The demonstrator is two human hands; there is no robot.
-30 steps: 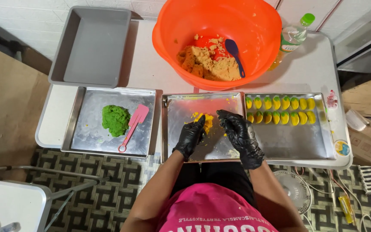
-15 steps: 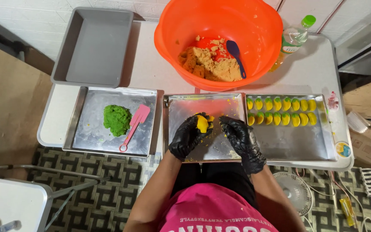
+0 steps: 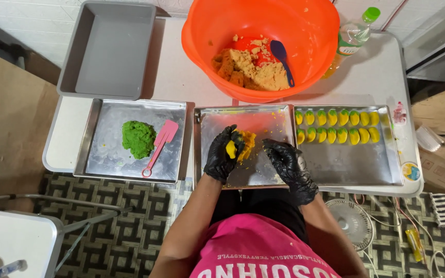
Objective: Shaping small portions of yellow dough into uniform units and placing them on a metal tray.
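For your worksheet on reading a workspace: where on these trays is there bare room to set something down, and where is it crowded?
Free: the right tray below the two rows of yellow-green pieces, and the grey pan at the back. Crowded: the middle tray, where the left hand and right hand work yellow dough.

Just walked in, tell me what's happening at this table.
A person in black gloves works yellow dough over the middle metal tray. The left hand holds a small yellow dough piece; the right hand rests open beside the dough pile. Two rows of shaped yellow-green pieces fill the right tray. Green dough and a pink spatula lie on the left tray.
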